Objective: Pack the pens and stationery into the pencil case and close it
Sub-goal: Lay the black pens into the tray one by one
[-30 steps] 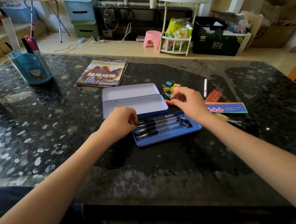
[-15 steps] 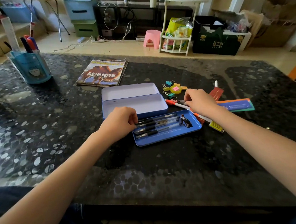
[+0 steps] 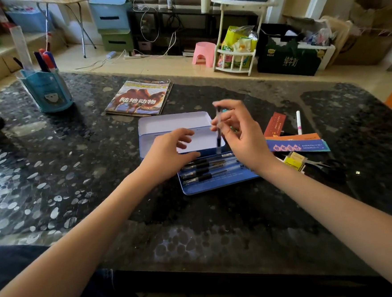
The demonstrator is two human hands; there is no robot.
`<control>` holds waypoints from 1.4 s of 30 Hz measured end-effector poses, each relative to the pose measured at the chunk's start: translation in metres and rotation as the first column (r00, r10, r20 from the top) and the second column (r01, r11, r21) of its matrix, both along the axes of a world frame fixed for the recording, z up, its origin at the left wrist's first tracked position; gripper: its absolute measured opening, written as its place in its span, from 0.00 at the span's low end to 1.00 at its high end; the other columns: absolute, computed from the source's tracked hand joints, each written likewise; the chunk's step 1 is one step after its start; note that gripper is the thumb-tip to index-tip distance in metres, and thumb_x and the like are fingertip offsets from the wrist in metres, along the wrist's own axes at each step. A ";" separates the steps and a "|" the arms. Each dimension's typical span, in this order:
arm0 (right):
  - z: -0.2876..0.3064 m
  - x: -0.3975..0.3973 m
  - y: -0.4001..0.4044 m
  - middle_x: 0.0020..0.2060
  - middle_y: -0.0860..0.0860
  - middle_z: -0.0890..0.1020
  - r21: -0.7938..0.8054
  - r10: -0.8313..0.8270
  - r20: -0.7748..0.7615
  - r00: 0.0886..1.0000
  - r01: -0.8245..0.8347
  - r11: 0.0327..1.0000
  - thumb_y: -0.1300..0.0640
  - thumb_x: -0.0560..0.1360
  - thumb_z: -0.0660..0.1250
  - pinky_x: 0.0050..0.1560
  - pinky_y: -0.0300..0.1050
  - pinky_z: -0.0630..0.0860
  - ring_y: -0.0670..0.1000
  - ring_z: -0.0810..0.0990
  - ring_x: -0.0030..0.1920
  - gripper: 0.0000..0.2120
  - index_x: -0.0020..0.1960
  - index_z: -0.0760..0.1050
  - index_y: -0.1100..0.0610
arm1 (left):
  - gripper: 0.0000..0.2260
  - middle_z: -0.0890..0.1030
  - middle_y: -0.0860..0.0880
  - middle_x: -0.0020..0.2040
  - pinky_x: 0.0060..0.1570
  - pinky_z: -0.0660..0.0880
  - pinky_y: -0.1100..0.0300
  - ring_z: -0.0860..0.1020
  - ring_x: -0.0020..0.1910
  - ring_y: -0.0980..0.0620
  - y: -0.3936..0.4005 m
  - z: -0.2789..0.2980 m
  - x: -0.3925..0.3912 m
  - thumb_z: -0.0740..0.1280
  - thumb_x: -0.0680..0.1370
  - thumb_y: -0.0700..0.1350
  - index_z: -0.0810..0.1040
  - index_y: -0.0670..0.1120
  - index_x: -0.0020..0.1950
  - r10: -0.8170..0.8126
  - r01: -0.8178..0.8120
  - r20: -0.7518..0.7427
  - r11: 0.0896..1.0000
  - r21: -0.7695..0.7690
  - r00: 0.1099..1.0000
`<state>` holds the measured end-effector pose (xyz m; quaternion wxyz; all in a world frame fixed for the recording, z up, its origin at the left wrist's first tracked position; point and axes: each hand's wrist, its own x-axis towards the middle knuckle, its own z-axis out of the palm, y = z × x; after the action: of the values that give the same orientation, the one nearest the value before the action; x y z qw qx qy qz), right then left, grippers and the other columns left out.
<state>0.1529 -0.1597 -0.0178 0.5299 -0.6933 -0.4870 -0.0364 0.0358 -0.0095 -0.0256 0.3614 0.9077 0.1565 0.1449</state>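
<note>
Pens (image 3: 209, 169) are lying side by side in our open pencil case (image 3: 216, 185) on the table (image 3: 76, 180). We are hovering our left hand (image 3: 167, 153), fingers loosely curled and empty, over them, while our right hand (image 3: 240, 133) is pinching a blurred pen (image 3: 218, 133) upright above the case. Bookmarks (image 3: 301, 144) are lying to the right, a magazine (image 3: 139, 99) beyond.

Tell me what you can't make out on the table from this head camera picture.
- Pen pinched in the right hand: motion-blurred, so colour and cap are unclear.
- Clips behind the right hand: almost wholly hidden by it.
- Right end of the pencil case tray: covered by the right wrist.
- Scissors: dark against the dark table, outline hard to trace.
- Left hand: whether it touches the pens in the tray is unclear.
</note>
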 end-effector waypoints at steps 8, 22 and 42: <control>-0.003 -0.015 0.005 0.47 0.56 0.78 0.233 0.052 -0.665 0.745 0.141 0.962 0.70 0.77 0.60 0.48 0.49 0.82 0.52 0.84 0.50 0.13 0.56 0.66 0.56 | 0.10 0.84 0.44 0.44 0.44 0.81 0.58 0.83 0.40 0.50 -0.011 0.004 -0.001 0.70 0.74 0.38 0.79 0.42 0.54 -0.029 0.006 -0.050 0.911 -0.412 0.998; -0.028 0.004 -0.047 0.41 0.42 0.80 -0.507 -0.018 -0.081 0.997 -0.025 0.861 0.62 0.72 0.71 0.47 0.29 0.73 0.39 0.78 0.45 0.08 0.42 0.81 0.49 | 0.09 0.79 0.59 0.37 0.45 0.79 0.54 0.77 0.39 0.59 -0.013 0.001 -0.010 0.78 0.65 0.47 0.78 0.55 0.36 -0.149 0.181 -0.283 0.979 0.092 0.947; -0.010 0.101 -0.030 0.59 0.52 0.80 -0.758 -0.222 0.449 0.866 0.501 0.417 0.56 0.76 0.66 0.56 0.52 0.76 0.54 0.77 0.58 0.13 0.60 0.78 0.52 | 0.06 0.78 0.57 0.36 0.34 0.73 0.60 0.76 0.38 0.58 -0.023 -0.004 -0.011 0.72 0.70 0.54 0.78 0.54 0.38 -0.061 0.143 -0.295 0.954 0.265 0.954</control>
<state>0.2534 -0.1897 -0.0280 0.0208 -0.9380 -0.3459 -0.0027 0.0251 -0.0320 -0.0291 0.2085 0.9683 0.1368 0.0152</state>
